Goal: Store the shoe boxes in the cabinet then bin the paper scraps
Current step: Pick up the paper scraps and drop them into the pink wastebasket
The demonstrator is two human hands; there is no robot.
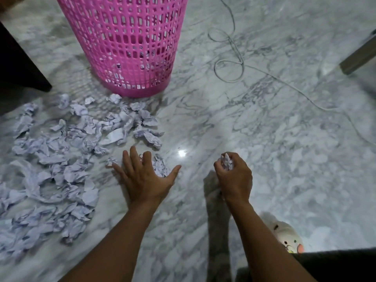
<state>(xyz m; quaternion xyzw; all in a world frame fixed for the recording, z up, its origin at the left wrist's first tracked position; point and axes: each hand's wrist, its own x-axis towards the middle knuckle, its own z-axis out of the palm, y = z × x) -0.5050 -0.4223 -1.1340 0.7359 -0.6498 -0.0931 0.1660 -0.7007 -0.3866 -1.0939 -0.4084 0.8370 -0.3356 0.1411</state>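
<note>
Crumpled white paper scraps (61,159) lie scattered over the marble floor at the left. A pink lattice bin (126,43) stands upright beyond them, with a few scraps visible through its holes at the bottom. My left hand (144,176) is spread flat, fingers apart, just above the floor, over a crumpled scrap (160,165) that shows between thumb and fingers. My right hand (234,178) is closed around a bunch of crumpled paper (226,161) that pokes out of the top of the fist. No shoe boxes or cabinet are in view.
A thin grey cable (230,64) loops across the floor right of the bin and runs off to the right. Dark furniture (18,64) stands at the far left, a metal leg (358,55) at the upper right. A white slipper (284,237) sits near my right forearm.
</note>
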